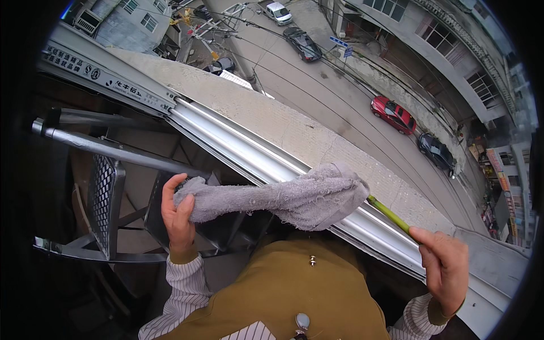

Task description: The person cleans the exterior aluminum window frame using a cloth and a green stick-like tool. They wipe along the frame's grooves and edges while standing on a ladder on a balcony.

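A grey terry cloth point(314, 197) stretches across the view in front of my body, twisted narrow towards its left end. My left hand point(180, 214) pinches that left end between thumb and fingers. At the right, a thin green stick point(391, 214) runs into the cloth's bunched wide end, where its tip is hidden. My right hand point(444, 265) grips the stick's lower right end. Beneath the cloth lies the silver aluminium window track point(246, 155), with its long parallel rails; I cannot tell whether the cloth touches it.
A concrete ledge point(297, 127) borders the track, with a sheer drop to a street point(340, 114) with parked cars, including a red car point(393, 114). Overhead wires cross outside. A metal stepladder point(114, 148) stands indoors at left, beside a window frame point(106, 78) bearing printed writing.
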Demonstrator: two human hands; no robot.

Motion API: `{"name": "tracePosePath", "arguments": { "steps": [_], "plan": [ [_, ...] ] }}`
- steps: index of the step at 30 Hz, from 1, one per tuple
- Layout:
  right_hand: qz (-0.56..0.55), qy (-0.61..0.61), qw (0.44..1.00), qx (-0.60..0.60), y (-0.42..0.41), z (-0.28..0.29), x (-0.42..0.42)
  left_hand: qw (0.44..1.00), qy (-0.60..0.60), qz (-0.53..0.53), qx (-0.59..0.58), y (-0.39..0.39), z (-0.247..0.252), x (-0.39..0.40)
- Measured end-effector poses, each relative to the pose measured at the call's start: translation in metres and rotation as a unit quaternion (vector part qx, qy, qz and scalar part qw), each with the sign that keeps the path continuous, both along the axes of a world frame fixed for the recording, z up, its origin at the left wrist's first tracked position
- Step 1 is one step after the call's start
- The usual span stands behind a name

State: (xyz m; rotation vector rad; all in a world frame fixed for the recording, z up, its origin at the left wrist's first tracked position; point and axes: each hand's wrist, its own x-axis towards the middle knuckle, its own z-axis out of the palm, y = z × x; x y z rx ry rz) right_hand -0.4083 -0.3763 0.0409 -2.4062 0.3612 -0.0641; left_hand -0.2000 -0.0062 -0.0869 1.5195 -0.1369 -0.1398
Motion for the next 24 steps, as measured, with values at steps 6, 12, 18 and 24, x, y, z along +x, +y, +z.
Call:
{"name": "tracePosePath", "arguments": {
  "steps": [6,12,18,24],
  "plan": [
    [-0.116,0.018,0.983,0.144,-0.006,-0.035,-0.022,0.899,-0.252,-0.004,0.359,-0.015,-0.011,0.018],
    [-0.124,-0.014,0.961,0.246,0.009,-0.061,-0.027,0.910,-0.291,-0.208,0.209,-0.055,0.000,-0.002],
    [-0.130,-0.070,0.930,0.336,0.017,-0.070,-0.025,0.876,-0.283,-0.350,0.171,-0.119,0.011,-0.021],
    [-0.060,-0.037,0.972,0.226,0.021,-0.052,0.003,0.850,0.201,-0.475,-0.106,-0.130,0.018,-0.059]
  ]
}}
